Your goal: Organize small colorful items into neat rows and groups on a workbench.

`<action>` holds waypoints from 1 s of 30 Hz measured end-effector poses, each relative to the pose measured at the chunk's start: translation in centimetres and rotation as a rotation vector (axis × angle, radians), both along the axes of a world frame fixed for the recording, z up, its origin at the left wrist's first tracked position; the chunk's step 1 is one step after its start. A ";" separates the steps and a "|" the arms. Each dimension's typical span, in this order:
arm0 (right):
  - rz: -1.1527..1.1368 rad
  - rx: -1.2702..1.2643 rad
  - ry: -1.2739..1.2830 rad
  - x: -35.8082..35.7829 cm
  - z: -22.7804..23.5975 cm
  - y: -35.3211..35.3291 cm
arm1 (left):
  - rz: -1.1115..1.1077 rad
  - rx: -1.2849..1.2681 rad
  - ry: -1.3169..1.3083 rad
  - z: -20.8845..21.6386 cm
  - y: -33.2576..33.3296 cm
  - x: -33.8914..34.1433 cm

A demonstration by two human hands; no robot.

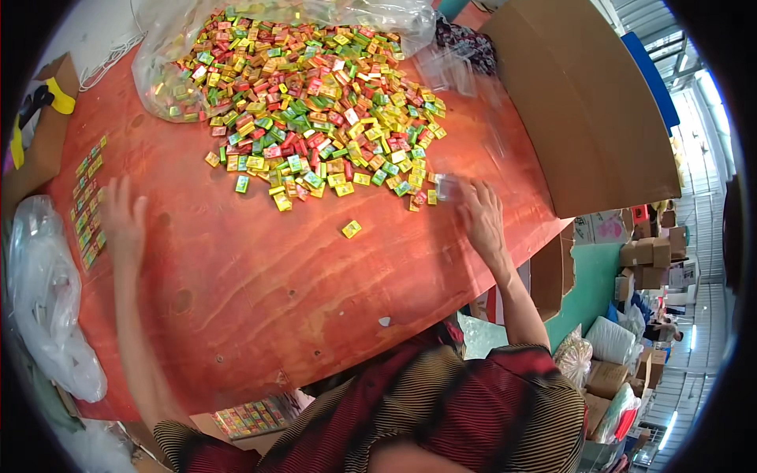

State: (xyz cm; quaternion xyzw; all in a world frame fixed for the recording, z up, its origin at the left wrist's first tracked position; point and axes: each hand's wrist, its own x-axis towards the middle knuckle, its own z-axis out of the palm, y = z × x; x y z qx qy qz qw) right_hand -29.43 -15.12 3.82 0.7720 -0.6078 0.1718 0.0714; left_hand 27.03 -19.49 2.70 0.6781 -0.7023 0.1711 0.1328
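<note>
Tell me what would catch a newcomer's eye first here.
First, the heap of small packs on the far side of the red table. Then the big carton at the right, and the rows of packs at the left edge, beside the left hand.

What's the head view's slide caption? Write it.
Left hand beside rows of small boxes, right hand by a heap, on a red table.

glossy little boxes (303,118), wood-grained tabletop (244,292)

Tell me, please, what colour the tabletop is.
The tabletop is reddish orange, best seen in the head view.
</note>
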 end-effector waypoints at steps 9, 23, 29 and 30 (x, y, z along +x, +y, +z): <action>0.067 -0.240 -0.215 -1.5 -1.5 -0.3 | -0.552 0.104 0.238 1.0 8.3 -23.6; 0.688 0.149 -0.308 6.8 -3.0 6.5 | -0.506 0.164 0.422 -0.6 14.1 -31.1; 0.759 0.328 -0.345 6.8 -2.3 3.5 | -0.569 0.231 0.496 0.2 12.0 -29.8; 0.758 0.420 -0.328 6.9 -2.4 2.9 | -0.579 0.303 0.554 0.5 11.8 -29.7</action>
